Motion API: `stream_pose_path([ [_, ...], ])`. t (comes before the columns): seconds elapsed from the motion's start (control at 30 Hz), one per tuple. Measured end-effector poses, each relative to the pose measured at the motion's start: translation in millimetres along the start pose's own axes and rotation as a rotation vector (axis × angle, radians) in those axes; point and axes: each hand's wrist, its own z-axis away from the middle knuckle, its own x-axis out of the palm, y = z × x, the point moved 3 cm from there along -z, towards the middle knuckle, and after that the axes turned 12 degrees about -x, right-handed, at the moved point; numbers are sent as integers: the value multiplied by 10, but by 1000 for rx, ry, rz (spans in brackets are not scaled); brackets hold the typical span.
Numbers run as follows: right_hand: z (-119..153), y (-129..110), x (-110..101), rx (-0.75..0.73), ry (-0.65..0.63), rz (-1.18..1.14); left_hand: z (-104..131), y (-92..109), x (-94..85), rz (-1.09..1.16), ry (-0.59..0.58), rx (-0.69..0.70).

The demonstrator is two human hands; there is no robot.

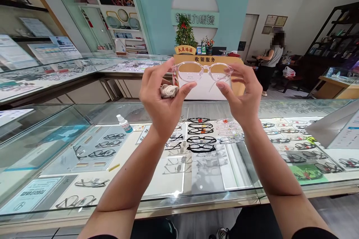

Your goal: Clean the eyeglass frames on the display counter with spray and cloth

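A pair of clear-framed glasses (205, 68) is held up at eye height above the glass display counter (92, 114). My left hand (164, 99) pinches its left end and also has a crumpled pale cloth (168, 91) tucked against the palm. The right end of the frame is between the thumb and fingers of my right hand (243, 93). Small print shows on both lenses. Beneath the hands, dark-framed glasses (201, 148) form a column, with clear frames (228, 127) to their right.
A small spray bottle (124, 124) stands on the counter at left. More glasses (305, 155) lie at right near a white folded panel (336, 127). Beyond are a cashier desk (238, 82), a plant (185, 35) and a person (271, 61) standing at back right.
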Motion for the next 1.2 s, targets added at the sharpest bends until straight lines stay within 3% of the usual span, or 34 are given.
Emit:
stream_pose_path([
  [0.23,-11,26,22,48,-62,-3,6,-19,2,-14,-22,-11],
  [0.53,-14,37,-13,61,-47,42,-19,-168,77,103,-109,-114],
  [0.7,-12,28,-13,46,-44,73,-21,-211,108,123,-138,-89],
  [0.97,5,137,2,-9,-88,111,-31,-147,100,133,-85,-143],
  [1.2,9,220,21,58,-126,51,2,-135,87,145,-36,-82],
])
